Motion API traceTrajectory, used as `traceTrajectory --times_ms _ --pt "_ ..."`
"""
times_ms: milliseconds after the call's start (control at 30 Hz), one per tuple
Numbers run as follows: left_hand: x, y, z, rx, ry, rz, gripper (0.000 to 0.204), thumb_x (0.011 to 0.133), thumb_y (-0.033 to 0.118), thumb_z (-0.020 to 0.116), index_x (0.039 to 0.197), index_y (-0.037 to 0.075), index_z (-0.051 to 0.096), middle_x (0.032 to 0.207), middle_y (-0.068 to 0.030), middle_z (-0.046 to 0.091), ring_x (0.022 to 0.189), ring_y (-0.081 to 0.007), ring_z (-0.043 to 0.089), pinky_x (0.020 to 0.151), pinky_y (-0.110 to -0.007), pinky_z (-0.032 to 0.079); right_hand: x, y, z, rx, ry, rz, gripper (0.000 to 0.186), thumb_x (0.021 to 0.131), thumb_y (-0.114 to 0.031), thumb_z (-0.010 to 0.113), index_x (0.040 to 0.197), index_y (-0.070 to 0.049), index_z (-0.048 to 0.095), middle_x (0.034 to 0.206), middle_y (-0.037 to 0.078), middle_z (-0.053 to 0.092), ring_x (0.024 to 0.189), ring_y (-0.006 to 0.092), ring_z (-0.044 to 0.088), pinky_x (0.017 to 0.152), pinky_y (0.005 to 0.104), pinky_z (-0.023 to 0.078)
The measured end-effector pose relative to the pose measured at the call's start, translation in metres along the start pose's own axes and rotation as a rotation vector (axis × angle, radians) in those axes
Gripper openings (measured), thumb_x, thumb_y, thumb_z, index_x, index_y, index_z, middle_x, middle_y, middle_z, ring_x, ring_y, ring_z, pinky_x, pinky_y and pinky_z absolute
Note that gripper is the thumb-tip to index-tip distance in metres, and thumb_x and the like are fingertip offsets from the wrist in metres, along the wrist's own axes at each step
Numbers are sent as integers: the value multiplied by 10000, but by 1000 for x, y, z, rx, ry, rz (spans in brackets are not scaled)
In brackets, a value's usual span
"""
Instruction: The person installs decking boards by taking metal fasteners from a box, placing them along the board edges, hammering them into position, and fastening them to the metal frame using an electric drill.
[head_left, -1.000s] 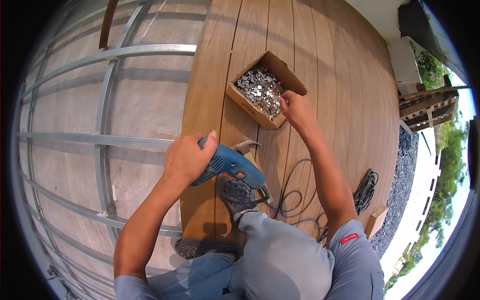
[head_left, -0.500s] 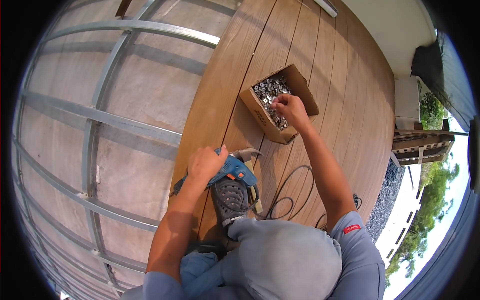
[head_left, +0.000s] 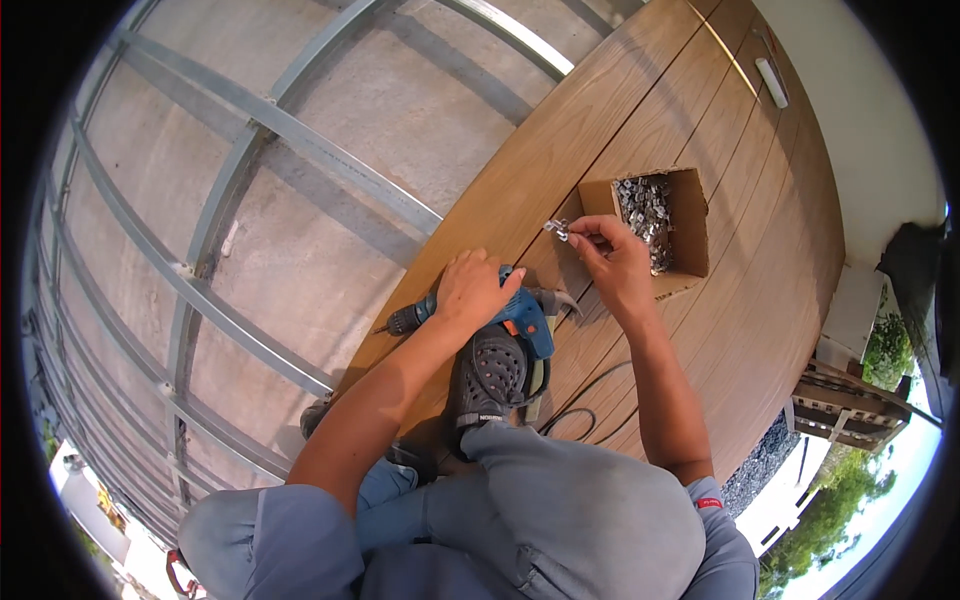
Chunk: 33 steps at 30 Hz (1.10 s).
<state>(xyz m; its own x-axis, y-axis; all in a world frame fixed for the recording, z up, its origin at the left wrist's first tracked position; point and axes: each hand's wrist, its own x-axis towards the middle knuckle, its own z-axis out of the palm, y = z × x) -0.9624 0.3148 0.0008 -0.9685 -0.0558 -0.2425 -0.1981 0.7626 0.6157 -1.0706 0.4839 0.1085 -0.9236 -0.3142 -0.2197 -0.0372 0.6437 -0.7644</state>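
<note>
My right hand [head_left: 617, 262] pinches a few small metal clips [head_left: 557, 230] between thumb and fingertips, at the near left side of an open cardboard box [head_left: 688, 225]. Many more loose metal clips [head_left: 645, 205] lie inside that box. Over the body of a blue corded power drill [head_left: 522, 325] my left hand [head_left: 474, 290] is closed, its thumb along the near side. The drill's black chuck [head_left: 405, 318] points left, toward the edge of the boards. A claw hammer [head_left: 556, 302] lies beside the drill, partly hidden by it.
Brown deck boards [head_left: 520, 205] run beneath the box and tools. On the left a metal frame [head_left: 330, 150] spans bare concrete. A black cable [head_left: 590, 385] curls by my shoe [head_left: 488, 375]. A white tube-like object [head_left: 771, 83] lies at the far right near a wall.
My right hand has come out of the box to its left with clips in its fingers. The view has turned, and my left hand stays on the drill.
</note>
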Motion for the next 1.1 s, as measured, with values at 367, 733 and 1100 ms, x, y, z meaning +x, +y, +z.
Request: traceTrajectory --times_ms 367,733,1100 --pt "-12 -35 -26 -687 252 -344 266 965 210 690 1108 -14 675 897 -142 699 853 -224 684 776 -335 548 47 6 93 -248 -397 -272 143 925 -91 623 1032 -43 705 1003 168 677 966 378 656 825 449 521" --pt "-1 -72 -23 -719 272 -319 122 922 80 713 1018 9 686 793 -71 710 730 -121 651 707 -273 526 -3 15 96 -76 -63 -15 167 973 -140 643 1083 -20 684 948 178 709 850 311 710 767 391 552" --pt "15 -92 -11 -744 421 -610 154 881 173 734 880 22 705 792 -146 705 746 -304 666 701 -396 514 -133 109 66 -260 -66 415 320 991 -258 663 1067 52 688 884 172 733 788 240 688 757 347 536"
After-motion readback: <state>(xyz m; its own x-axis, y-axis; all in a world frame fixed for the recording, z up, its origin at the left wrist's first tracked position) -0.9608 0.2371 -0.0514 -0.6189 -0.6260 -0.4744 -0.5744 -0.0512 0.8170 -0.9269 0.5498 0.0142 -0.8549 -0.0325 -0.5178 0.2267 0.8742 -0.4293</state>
